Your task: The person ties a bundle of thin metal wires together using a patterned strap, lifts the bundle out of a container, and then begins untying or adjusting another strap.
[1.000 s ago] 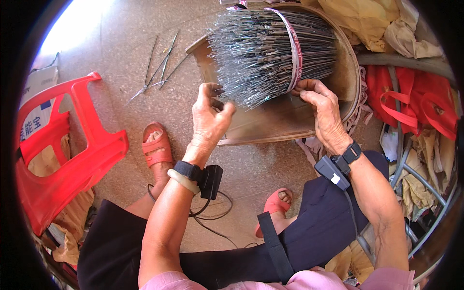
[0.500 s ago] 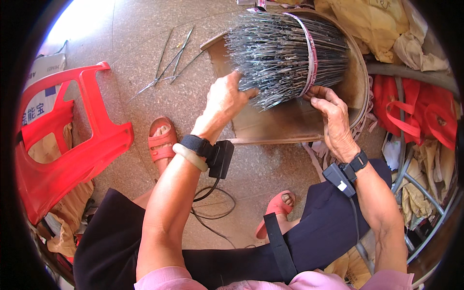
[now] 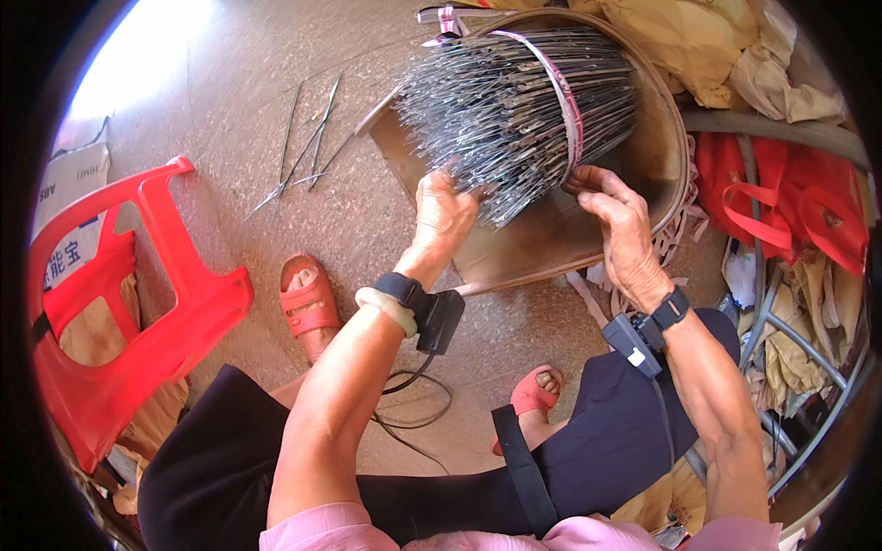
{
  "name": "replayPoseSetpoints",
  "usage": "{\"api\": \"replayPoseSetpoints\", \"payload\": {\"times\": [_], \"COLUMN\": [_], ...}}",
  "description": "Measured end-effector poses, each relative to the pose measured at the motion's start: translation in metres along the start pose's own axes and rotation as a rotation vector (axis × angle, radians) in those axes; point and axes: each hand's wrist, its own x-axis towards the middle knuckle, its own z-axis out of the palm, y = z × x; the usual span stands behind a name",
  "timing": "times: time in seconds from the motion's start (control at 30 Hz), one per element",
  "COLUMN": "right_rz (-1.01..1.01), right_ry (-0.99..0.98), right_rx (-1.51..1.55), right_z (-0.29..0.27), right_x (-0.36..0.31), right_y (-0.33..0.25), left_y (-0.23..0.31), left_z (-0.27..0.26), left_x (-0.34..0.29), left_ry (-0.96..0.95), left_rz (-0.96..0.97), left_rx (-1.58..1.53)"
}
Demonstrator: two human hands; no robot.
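Note:
A thick bundle of thin dark metal rods (image 3: 514,110) lies in a brown curved tray (image 3: 514,266), rod tips facing left. Around it runs a pink-and-white strap (image 3: 562,87). My left hand (image 3: 446,216) is closed against the lower left rod tips; its curled fingers hide whatever is in them. At the bundle's lower side my right hand (image 3: 620,216) pinches the strap near its lower end, thumb and fingers together. Both wrists wear black straps with small boxes.
Several loose rods (image 3: 308,138) lie on the speckled floor left of the tray. A red plastic chair (image 3: 138,285) stands at the left. Red bags (image 3: 781,197), brown paper sacks (image 3: 680,41) and a metal frame (image 3: 804,349) crowd the right. A cable (image 3: 418,413) loops between my feet.
The bundle and tray appear slightly lower and further left in the view. My left hand has curled more tightly at the rod tips. The right hand stays at the strap.

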Motion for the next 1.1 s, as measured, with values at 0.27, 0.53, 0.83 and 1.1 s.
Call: {"api": "replayPoseSetpoints", "payload": {"times": [0.27,0.53,0.83,1.1], "right_rz": [-0.087,-0.067,0.168,0.401], "right_ry": [0.04,-0.089,-0.134,-0.369], "right_rx": [-0.176,-0.319,-0.382,-0.396], "right_z": [-0.003,-0.016,-0.022,0.029], "right_x": [0.012,0.014,0.019,-0.041], "right_y": [-0.001,-0.009,0.014,0.003], "left_y": [-0.001,0.001,0.105,0.142], "left_z": [0.002,-0.018,-0.056,-0.134], "left_x": [0.012,0.017,0.045,0.043], "left_ry": [0.007,-0.156,-0.764,-0.789], "left_rz": [0.071,0.163,-0.286,0.17], "left_rx": [0.29,0.513,1.179,1.503]}}
